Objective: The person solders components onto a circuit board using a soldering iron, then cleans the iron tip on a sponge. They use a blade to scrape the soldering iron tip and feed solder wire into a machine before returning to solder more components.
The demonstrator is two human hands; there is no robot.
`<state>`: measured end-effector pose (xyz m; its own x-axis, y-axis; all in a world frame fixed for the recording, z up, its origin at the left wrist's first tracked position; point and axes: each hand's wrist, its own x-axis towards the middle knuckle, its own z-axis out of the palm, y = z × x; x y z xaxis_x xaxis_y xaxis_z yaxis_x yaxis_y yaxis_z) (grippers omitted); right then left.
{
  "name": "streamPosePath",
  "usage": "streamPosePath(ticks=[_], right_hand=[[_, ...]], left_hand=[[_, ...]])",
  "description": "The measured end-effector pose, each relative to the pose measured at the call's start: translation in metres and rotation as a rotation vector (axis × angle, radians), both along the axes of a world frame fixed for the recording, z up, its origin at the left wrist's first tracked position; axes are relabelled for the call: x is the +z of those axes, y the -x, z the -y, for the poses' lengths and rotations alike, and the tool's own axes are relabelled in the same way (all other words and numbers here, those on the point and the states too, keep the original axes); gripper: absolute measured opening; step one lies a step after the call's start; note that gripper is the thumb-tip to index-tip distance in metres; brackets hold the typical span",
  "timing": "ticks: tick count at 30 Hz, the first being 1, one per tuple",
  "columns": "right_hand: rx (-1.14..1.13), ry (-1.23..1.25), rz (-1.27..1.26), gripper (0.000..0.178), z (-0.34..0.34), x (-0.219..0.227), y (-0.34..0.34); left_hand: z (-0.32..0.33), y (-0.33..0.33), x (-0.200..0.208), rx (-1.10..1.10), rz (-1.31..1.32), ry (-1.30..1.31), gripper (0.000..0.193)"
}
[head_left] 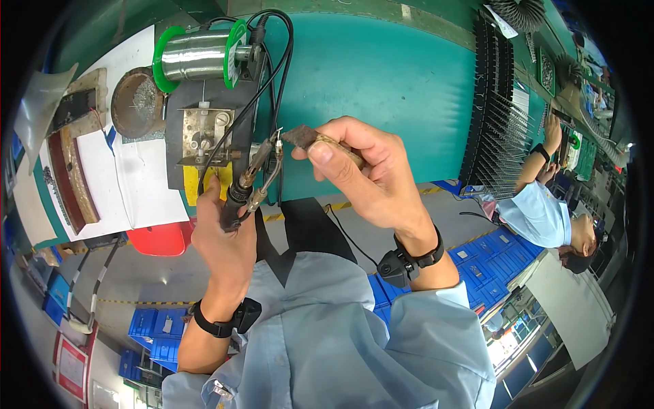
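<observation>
My left hand [221,238] is closed around a soldering iron [238,194], whose thin metal guide tube bends up beside the tip. Its index finger reaches up along the yellow part of a metal solder feeder [206,136]. My right hand [371,167] pinches a small light-brown piece, wood-like, with a dark rough end; I cannot tell if this dark-ended cleaning piece [300,136] is a brush or a pad. The dark end sits right beside the iron's tip, and whether they touch is unclear. Above the feeder stands a solder wire spool [197,56] with green flanges.
A round brown bowl [136,102] holds silvery scraps. Left of it lie white paper and a brown wooden strip [82,177]. Black racks with rows of pins [494,116] line the right of the green mat [381,75]. A co-worker [538,211] works at the far right.
</observation>
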<state>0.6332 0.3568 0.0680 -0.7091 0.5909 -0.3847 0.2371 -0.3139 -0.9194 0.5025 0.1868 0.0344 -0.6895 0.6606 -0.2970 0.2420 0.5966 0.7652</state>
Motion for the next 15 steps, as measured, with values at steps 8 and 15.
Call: streamPosePath(ticks=[8,15], right_hand=[[0.011,0.012,-0.004,0.022,0.003,-0.006,-0.001],[-0.126,-0.198,-0.206,0.023,0.012,-0.019,0.002]], left_hand=[[0.0,0.0,0.002,-0.004,0.004,0.023,0.048],[-0.005,-0.003,0.002,-0.021,-0.054,-0.044,0.041]])
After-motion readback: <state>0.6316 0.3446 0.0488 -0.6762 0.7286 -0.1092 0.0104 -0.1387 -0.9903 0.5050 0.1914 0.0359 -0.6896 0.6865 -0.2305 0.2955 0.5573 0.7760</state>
